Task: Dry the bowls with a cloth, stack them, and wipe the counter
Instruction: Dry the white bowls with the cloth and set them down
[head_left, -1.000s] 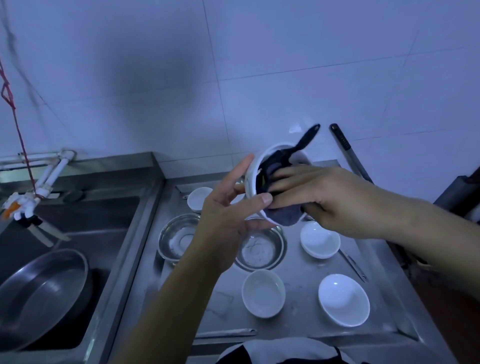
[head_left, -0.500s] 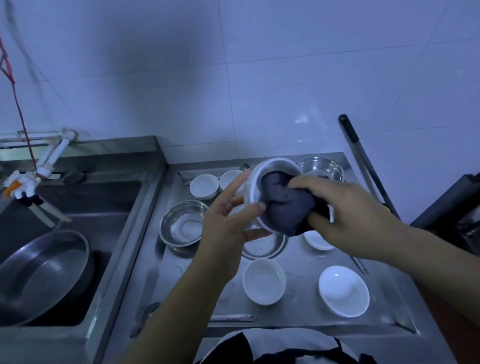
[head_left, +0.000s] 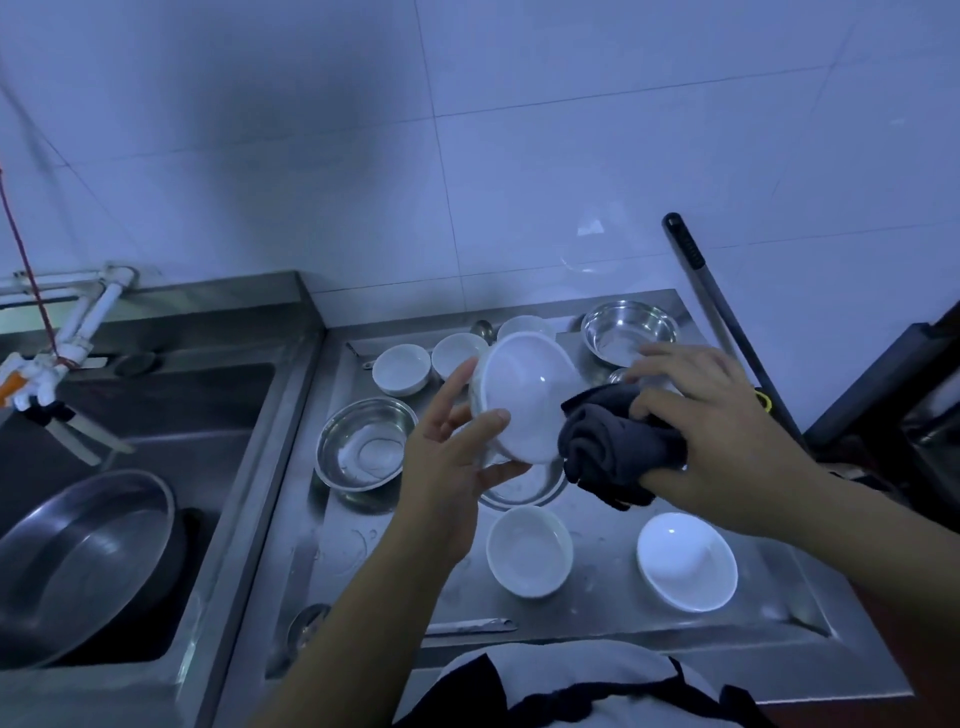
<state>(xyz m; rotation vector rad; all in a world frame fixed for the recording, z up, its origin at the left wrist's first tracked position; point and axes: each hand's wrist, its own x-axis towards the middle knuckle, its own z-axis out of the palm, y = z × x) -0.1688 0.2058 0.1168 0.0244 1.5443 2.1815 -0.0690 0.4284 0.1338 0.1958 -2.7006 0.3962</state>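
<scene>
My left hand (head_left: 457, 457) holds a white bowl (head_left: 522, 397) above the steel counter (head_left: 597, 597), thumb on its inner face, fingers behind its rim. The bowl is tipped on edge with its inside facing me. My right hand (head_left: 711, 431) grips a bunched dark cloth (head_left: 613, 452) just right of the bowl, touching its lower right rim. On the counter below lie white bowls at the front (head_left: 530, 551) and front right (head_left: 685, 566), and two more at the back (head_left: 402, 369).
Steel bowls sit on the counter at the left (head_left: 363, 441), the back right (head_left: 628, 330), and one under the held bowl (head_left: 524, 486). A large steel pan (head_left: 78, 561) lies in the sink on the left. A dark-handled pole (head_left: 722, 317) leans on the tiled wall.
The cloth has come out of the bowl and now sits beside it in my right hand. The bowl's white inside is now exposed. The view has tilted further down.
</scene>
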